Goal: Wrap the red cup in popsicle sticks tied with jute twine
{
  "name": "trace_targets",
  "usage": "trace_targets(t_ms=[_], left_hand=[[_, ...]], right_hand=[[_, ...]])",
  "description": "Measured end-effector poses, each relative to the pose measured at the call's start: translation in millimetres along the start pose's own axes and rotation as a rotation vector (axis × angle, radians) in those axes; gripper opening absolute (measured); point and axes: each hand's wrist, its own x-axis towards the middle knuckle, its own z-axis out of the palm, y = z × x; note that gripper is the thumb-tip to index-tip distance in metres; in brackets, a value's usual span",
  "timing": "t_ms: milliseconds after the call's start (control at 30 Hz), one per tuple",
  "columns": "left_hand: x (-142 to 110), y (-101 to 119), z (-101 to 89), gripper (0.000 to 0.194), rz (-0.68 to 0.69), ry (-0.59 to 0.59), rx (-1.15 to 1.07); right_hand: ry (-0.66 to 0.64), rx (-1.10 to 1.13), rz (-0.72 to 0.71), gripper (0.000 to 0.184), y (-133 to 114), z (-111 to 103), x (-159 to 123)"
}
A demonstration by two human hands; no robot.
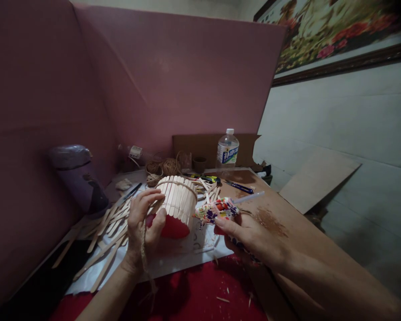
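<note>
At a worktable walled in by a tall pink partition (187, 76), a person works with both bare hands. From where I stand: the left hand (145, 223) is curled in a grip, fingers and thumb set against the left side of a drum of pale flat wooden sticks (175, 196) laid edge to edge. The drum sits tilted near the middle of the table, over a white paper sheet (169, 269); a thin brown cord (177, 182) rings it near the upper end, and a smooth, rounded red form (175, 228) shows below the sticks. A loose strand of beige twine (143, 249) hangs down from the left hand past the wrist.

Right hand (240, 234) — closed round the handle of a glue gun in a bright floral pattern (210, 211). A translucent glue stick (252, 196) juts from its rear; the nozzle points at the drum's lower right side. Contact there: cannot tell.

Round about: a spread of loose wooden sticks (112, 223) left of the drum; behind it, balls of brown twine (170, 166) and a small dark brown cup (199, 164). Farther right, a clear plastic bottle with a white cap (227, 151) — just nearer, a dark blue utility knife (240, 187). Red cloth (187, 294) covers the near edge, flecked with wood scraps.
</note>
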Motion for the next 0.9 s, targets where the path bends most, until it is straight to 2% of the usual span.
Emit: trace_targets(t_ms=[100, 233, 333, 433, 533, 700, 800, 900], left_hand=[[1, 1, -0.2, 0.017, 0.016, -0.004, 0.012], [1, 1, -0.5, 0.017, 0.032, -0.006, 0.028], [1, -1, -0.2, 0.017, 0.033, -0.002, 0.023], [0, -3, 0.5, 0.017, 0.060, 0.006, 0.019], [1, -5, 1.1, 0.017, 0.082, 0.012, 0.028], [2, -6, 1.4, 0.017, 0.115, 0.013, 0.049], [3, -5, 1.8, 0.017, 0.123, 0.013, 0.051], [2, -5, 2.8, 0.017, 0.146, 0.011, 0.063]], right_hand=[[0.039, 0.042, 0.006, 0.047, -6, -3, -6], [0.166, -0.006, 0.009, 0.052, -10, -16, -16], [0.285, -0.182, -0.051, 0.054, -6, -34, -27], [0.361, -0.480, -0.194, 0.043, 7, -51, -45], [0.378, -0.581, -0.207, 0.032, 37, -65, -63], [0.321, -0.998, -0.068, 0.043, 96, -76, -76], [0.314, -1.076, -0.038, 0.046, 104, -75, -75], [0.306, -1.082, -0.004, 0.045, 92, -70, -77]])
